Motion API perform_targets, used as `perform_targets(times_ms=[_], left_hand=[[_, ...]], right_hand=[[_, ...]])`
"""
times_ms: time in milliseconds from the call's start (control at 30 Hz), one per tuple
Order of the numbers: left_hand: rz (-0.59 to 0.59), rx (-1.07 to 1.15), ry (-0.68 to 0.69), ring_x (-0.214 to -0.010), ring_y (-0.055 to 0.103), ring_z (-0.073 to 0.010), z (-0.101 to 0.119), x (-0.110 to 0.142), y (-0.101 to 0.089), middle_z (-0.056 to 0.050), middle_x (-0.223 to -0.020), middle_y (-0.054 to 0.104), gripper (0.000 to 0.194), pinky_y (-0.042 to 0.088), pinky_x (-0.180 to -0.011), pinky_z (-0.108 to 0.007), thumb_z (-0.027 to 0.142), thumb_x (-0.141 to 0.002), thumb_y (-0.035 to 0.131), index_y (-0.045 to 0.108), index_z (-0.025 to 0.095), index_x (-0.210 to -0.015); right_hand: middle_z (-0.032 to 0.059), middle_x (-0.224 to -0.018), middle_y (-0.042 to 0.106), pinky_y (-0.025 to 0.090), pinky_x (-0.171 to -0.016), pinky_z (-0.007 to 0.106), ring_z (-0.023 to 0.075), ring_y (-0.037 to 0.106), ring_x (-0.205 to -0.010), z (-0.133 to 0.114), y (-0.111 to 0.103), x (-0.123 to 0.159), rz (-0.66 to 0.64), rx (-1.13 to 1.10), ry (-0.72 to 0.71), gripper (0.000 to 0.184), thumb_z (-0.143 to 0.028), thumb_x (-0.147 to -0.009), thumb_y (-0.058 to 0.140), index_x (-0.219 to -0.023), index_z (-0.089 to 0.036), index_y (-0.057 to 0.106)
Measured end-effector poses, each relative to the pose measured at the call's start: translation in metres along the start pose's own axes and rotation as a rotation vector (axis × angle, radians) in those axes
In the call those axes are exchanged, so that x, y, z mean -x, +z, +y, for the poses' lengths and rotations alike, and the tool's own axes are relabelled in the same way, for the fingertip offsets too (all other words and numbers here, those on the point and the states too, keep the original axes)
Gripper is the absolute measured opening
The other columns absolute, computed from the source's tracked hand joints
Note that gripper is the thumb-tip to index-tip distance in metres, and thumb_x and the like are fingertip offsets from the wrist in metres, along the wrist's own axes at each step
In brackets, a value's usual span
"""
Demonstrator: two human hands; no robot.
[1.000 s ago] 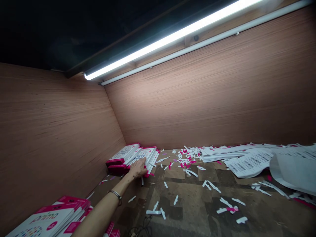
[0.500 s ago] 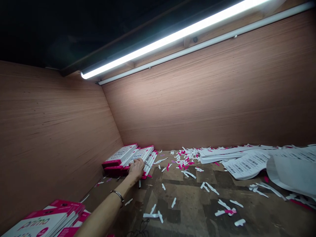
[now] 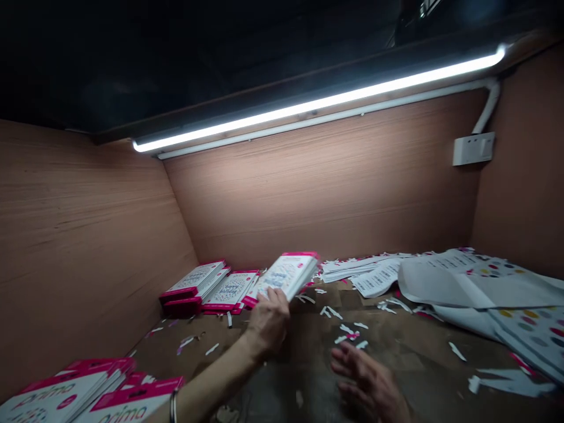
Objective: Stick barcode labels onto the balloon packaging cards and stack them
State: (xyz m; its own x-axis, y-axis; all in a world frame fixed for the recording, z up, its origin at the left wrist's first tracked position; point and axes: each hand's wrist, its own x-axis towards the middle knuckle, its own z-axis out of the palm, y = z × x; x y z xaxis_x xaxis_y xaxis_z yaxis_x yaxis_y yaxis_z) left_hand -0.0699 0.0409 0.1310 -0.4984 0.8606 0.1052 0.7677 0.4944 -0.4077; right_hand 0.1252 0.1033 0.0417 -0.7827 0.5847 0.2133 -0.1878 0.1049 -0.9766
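Observation:
My left hand [image 3: 268,322], with a bracelet on its wrist, is closed on the near edge of a stack of white and pink printed packets [image 3: 286,275]. The stack is tilted and raised above the worktop. Low in the view on the right, my right hand [image 3: 368,382] is empty, its fingers apart and somewhat blurred. More white and pink packets [image 3: 231,289] lie in the back left corner, beside another pile [image 3: 198,277] against the wall. At the front left are packets [image 3: 48,393] with large coloured lettering.
Paper scraps [image 3: 350,333] lie scattered over the brown worktop [image 3: 304,352]. Sheets with barcode labels [image 3: 374,281] lie at the back right, beside a dotted sheet [image 3: 529,329]. Wooden walls [image 3: 317,194] enclose the space under a tube light [image 3: 317,106]. A switch box [image 3: 473,148] is on the right.
My left hand has lifted the stack of packets from the back left pile and brought it rightward. My right hand has come into view. The camera has turned to the right.

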Motion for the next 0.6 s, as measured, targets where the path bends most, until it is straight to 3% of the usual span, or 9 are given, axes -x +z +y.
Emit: perform_targets(times_ms=[67, 133, 200, 267, 333, 400, 500, 600], left_hand=[[0.028, 0.004, 0.115, -0.117, 0.04, -0.0443, 0.053, 0.032, -0.004, -0.028, -0.129, 0.042, 0.052, 0.051, -0.071, -0.048, -0.001, -0.078, 0.023, 0.039, 0.001, -0.128], [0.168, -0.058, 0.16, -0.115, 0.036, -0.0508, 0.104, 0.062, -0.001, -0.028, -0.128, 0.041, 0.055, 0.049, -0.062, -0.059, -0.003, -0.077, 0.019, 0.043, 0.004, -0.126], [0.31, -0.065, 0.153, -0.111, 0.039, -0.0513, 0.142, 0.086, 0.004, -0.025, -0.124, 0.047, 0.057, 0.048, -0.057, -0.061, -0.006, -0.075, 0.024, 0.05, 0.011, -0.122], [0.408, 0.091, 0.114, -0.11, 0.042, -0.0493, 0.157, 0.1, 0.006, -0.02, -0.121, 0.052, 0.054, 0.047, -0.065, -0.065, -0.005, -0.074, 0.032, 0.056, 0.018, -0.118], [0.483, 0.478, 0.089, -0.116, 0.041, -0.0434, 0.147, 0.103, 0.003, -0.015, -0.123, 0.053, 0.05, 0.041, -0.084, -0.065, 0.006, -0.076, 0.049, 0.052, 0.025, -0.122], [0.537, 0.924, 0.041, -0.124, 0.036, -0.0347, 0.119, 0.097, -0.001, -0.01, -0.129, 0.05, 0.067, 0.038, -0.097, -0.054, 0.031, -0.071, 0.065, 0.036, 0.031, -0.132], [0.497, 1.335, -0.063, -0.127, 0.032, -0.0307, 0.075, 0.083, -0.002, -0.01, -0.131, 0.048, 0.085, 0.043, -0.094, -0.044, 0.056, -0.069, 0.057, 0.019, 0.024, -0.139], [0.366, 1.761, -0.062, -0.118, 0.045, -0.0311, 0.06, 0.077, 0.009, -0.01, -0.12, 0.057, 0.09, 0.048, -0.087, -0.038, 0.052, -0.065, 0.059, 0.019, 0.018, -0.138]], right_hand=[[0.0148, -0.111, 0.061, 0.052, -0.074, 0.035, 0.0252, 0.06, -0.097, -0.006, -0.008, -0.015, 0.116, -0.406, 0.222, 0.056, -0.057, -0.081, 0.047, -0.113, -0.011, 0.05], [0.0099, -0.09, 0.069, 0.052, -0.067, 0.033, 0.0243, 0.064, -0.08, -0.011, -0.015, -0.022, 0.241, -0.661, 0.303, 0.05, -0.049, -0.064, 0.069, -0.095, -0.011, 0.06], [0.005, -0.071, 0.069, 0.051, -0.065, 0.031, 0.0216, 0.063, -0.066, -0.014, -0.02, -0.021, 0.363, -0.686, 0.267, 0.037, -0.034, -0.053, 0.078, -0.078, -0.012, 0.063], [0.0016, -0.061, 0.068, 0.05, -0.064, 0.03, 0.0205, 0.061, -0.062, -0.017, -0.027, -0.013, 0.451, -0.65, 0.236, 0.028, -0.026, -0.05, 0.079, -0.068, -0.013, 0.063], [0.0004, -0.057, 0.066, 0.05, -0.06, 0.03, 0.02, 0.06, -0.06, -0.019, -0.034, -0.003, 0.463, -0.589, 0.203, 0.02, -0.026, -0.053, 0.076, -0.064, -0.015, 0.063], [0.0005, -0.058, 0.065, 0.049, -0.059, 0.029, 0.0195, 0.058, -0.061, -0.021, -0.04, 0.005, 0.434, -0.508, 0.136, 0.017, -0.024, -0.053, 0.075, -0.064, -0.016, 0.065], [0.0009, -0.059, 0.064, 0.048, -0.06, 0.029, 0.0196, 0.057, -0.062, -0.021, -0.04, 0.012, 0.289, -0.364, 0.032, 0.019, -0.023, -0.051, 0.076, -0.065, -0.014, 0.067], [0.0005, -0.06, 0.063, 0.047, -0.057, 0.029, 0.0172, 0.056, -0.055, -0.011, -0.03, 0.013, 0.14, -0.28, -0.009, 0.023, -0.03, -0.055, 0.073, -0.071, -0.014, 0.068]])
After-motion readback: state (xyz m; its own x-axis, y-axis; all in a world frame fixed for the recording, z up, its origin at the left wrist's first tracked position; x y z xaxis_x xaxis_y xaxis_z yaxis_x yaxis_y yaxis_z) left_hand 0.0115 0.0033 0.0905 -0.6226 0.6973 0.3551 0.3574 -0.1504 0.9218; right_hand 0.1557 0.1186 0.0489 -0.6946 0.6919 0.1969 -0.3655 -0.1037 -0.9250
